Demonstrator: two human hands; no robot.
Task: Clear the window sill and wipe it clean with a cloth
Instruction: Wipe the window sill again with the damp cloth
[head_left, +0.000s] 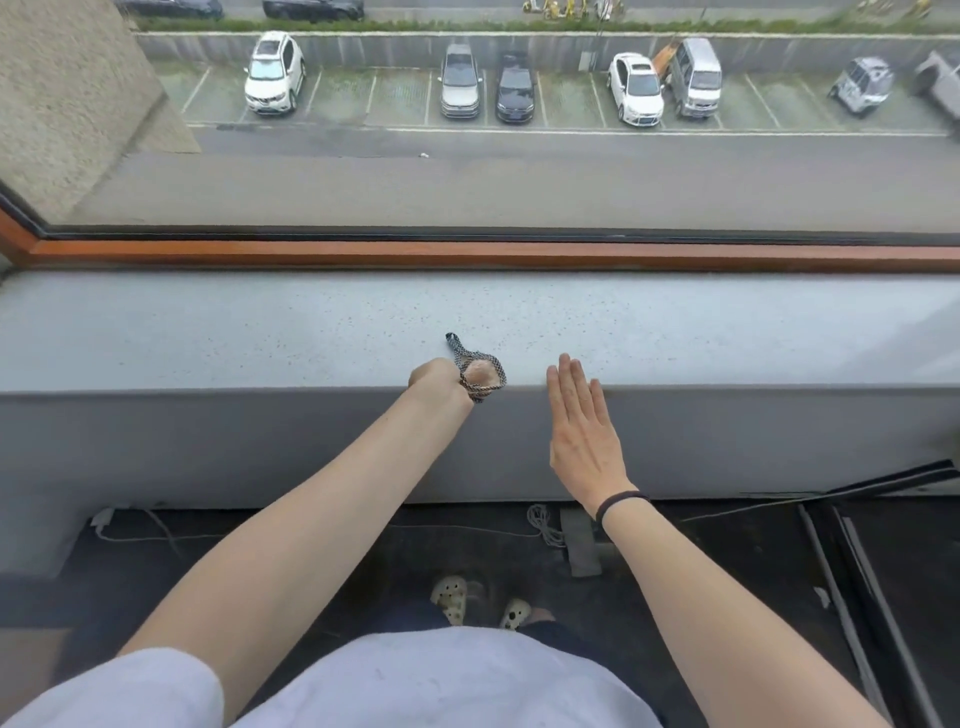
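Observation:
The grey speckled window sill (208, 332) runs across the view below the wooden window frame. At its front edge my left hand (435, 382) grips a small black-and-white patterned cloth (480, 371), bunched up with a narrow loop sticking out toward the glass. My right hand (579, 415) hovers flat beside it, fingers straight and together, the fingertips just over the sill's front edge. A dark band circles the right wrist.
The wooden frame (467, 254) and glass bound the sill's far side. Below the sill, on the dark floor, lie white cables (543, 525), a grey strip and dark rails (852, 597) at right. My feet in pale clogs (452, 597) stand close to the wall.

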